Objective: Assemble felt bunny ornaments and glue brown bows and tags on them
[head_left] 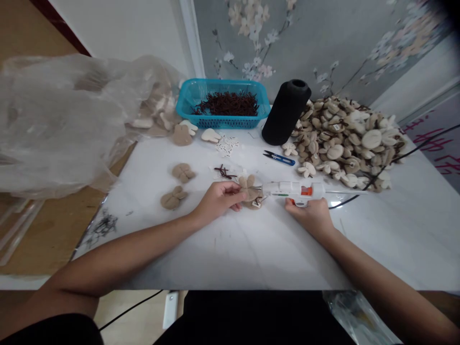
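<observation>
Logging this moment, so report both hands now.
Left hand: closed, pinching a beige plush piece.
Right hand: closed, holding the white glue gun.

The left hand hides part of the beige piece at centre; the plastic bag is cut off by the left edge.

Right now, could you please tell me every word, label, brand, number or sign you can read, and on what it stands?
None can be read.
Pink strokes, panel at right edge: cut off, too blurred.
Green mark, glue gun: too small.
Tag near the glue gun's tip: too small.
Loose white tags: too small.
Tags in the plush pile: too small.
</observation>
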{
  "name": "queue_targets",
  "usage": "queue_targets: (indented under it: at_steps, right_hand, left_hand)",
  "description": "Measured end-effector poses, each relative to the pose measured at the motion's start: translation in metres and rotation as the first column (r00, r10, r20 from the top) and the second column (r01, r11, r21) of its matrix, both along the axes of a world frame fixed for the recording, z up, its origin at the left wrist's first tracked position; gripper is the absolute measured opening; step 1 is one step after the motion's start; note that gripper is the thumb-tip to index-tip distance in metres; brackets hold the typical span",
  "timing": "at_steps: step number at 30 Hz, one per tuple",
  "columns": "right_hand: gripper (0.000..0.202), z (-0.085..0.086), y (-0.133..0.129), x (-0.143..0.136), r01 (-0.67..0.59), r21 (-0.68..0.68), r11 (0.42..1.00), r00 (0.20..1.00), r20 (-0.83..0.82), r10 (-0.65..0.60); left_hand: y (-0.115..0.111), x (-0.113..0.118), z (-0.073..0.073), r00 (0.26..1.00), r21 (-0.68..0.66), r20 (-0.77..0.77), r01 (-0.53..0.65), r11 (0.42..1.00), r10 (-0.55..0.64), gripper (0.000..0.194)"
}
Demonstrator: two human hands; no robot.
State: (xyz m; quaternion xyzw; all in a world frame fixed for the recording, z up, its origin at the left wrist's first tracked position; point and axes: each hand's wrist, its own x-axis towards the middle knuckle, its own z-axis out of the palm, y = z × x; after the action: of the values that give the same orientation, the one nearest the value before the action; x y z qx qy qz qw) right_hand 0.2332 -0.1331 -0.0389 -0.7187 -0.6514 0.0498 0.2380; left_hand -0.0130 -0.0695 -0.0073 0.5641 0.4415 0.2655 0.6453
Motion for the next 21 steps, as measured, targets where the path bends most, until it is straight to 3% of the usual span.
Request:
queue_targets:
  at_steps: [6, 13, 21]
  right_hand:
    - [0.050, 0.000, 0.001, 0.003, 0.012, 0.036, 0.999, 0.998, 0.061, -0.014]
    - [0.065, 0.010, -0.005, 0.009, 0.233, -0.031, 0.972, 0.958, -0.166, -0.235]
    - [0.052, 0.001, -0.006, 0.002, 0.101, 0.084, 0.991, 0.993, -0.072, -0.095]
  left_hand:
    - [0.001, -0.003, -0.001, 0.998, -0.020, 0.059, -0.007, 1.000, 0.009, 0.026]
    - [0.003, -0.003, -0.002, 0.993, -0.071, 0.106, -0.034, 0.997, 0.041, 0.025]
    - [0.004, -0.002, -0.005, 0.994, -0.064, 0.094, -0.042, 0.997, 0.048, 0.027]
